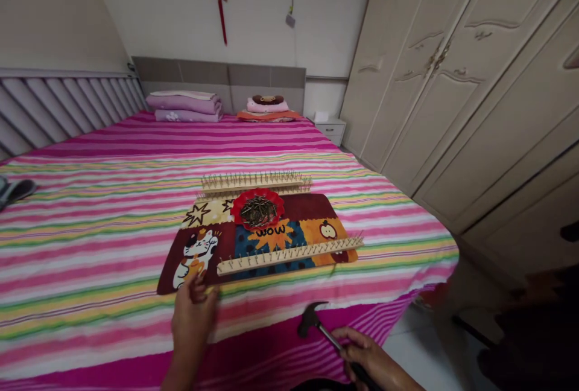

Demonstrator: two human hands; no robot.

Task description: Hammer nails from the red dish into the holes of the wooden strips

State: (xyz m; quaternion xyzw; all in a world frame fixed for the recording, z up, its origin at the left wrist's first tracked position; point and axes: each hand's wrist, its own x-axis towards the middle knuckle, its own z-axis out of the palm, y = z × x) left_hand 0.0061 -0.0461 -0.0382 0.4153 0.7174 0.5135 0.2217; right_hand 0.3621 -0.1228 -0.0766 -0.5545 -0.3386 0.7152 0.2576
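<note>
My left hand rests at the near edge of a colourful cartoon mat on the bed, fingers curled together at the mat's front-left corner; what they pinch is hidden. My right hand grips the handle of a claw hammer, whose black head hangs just in front of the bed's edge. On the mat lies a wooden strip studded with a row of nails. A red dish full of loose nails sits behind it. Two more nailed wooden strips lie at the mat's far edge.
The bed has a pink striped sheet, with folded bedding and pillows at the headboard. A cream wardrobe lines the right side. A small bedside cabinet stands at the far right corner. Dark objects lie on the floor at right.
</note>
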